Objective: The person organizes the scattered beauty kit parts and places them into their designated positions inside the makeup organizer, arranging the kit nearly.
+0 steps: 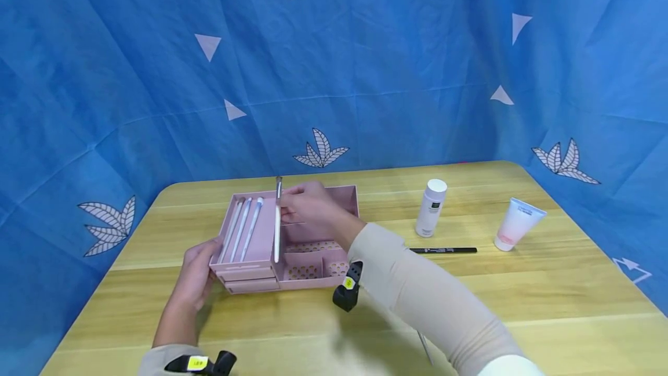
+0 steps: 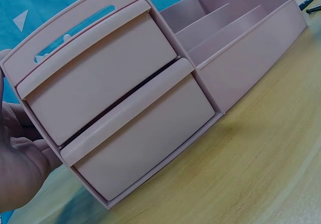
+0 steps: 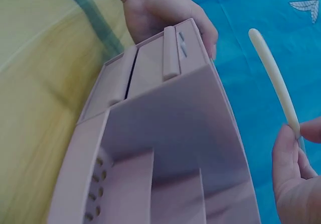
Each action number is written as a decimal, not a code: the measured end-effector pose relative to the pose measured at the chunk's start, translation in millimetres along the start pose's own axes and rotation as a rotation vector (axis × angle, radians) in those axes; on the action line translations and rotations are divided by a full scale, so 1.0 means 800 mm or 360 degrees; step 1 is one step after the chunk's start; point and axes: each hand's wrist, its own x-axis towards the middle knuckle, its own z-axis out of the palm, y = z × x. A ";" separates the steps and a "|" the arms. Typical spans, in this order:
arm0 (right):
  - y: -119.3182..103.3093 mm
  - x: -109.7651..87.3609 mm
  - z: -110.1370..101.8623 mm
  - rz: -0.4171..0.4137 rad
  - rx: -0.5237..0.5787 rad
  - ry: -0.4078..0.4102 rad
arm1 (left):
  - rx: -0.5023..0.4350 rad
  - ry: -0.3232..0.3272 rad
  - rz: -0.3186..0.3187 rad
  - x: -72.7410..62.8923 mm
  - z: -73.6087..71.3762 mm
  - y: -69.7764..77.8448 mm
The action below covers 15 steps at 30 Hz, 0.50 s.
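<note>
A pink desk organizer (image 1: 247, 275) stands on the table, with two drawers at its left front and partitioned bins on its right. My left hand (image 1: 194, 276) grips the organizer's left side near the top. Between the thumb and fingers of my right hand (image 1: 313, 206) is a makeup brush (image 1: 278, 234), held above the organizer with its bristles pointing to the back. Its pale handle (image 3: 273, 76) shows in the right wrist view. Several slim brushes (image 1: 242, 230) lie side by side in the organizer's top tray, left of the held one.
Right of the organizer are a white bottle (image 1: 431, 208), a black pen-like stick (image 1: 443, 250) and a white-and-pink squeeze tube (image 1: 518, 224). A thin rod (image 1: 425, 347) lies near the front, partly under the right sleeve. A blue curtain (image 1: 334, 62) hangs behind the table.
</note>
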 end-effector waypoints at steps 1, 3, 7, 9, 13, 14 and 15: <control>-0.002 0.004 0.006 0.0011 0.0006 0.0012 | 0.0007 0.0003 -0.0007 0.000 0.000 0.000; -0.005 0.011 0.017 0.0045 0.0019 0.0049 | 0.0003 0.0008 -0.0015 0.001 0.001 0.000; -0.007 0.020 0.035 0.0080 0.0008 0.0085 | -0.0016 0.0017 -0.0030 0.003 0.003 -0.002; -0.007 0.023 0.042 0.0083 -0.0012 0.0090 | -0.0012 0.0021 -0.0035 0.003 0.003 -0.002; -0.008 0.030 0.059 0.0096 -0.0070 0.0160 | 0.0032 0.0032 -0.0050 0.001 0.001 -0.001; -0.009 0.031 0.063 0.0104 -0.0097 0.0190 | 0.0039 0.0035 -0.0050 0.001 0.000 0.000; -0.010 0.033 0.067 0.0109 -0.0125 0.0223 | 0.0035 0.0041 -0.0051 0.001 0.000 0.000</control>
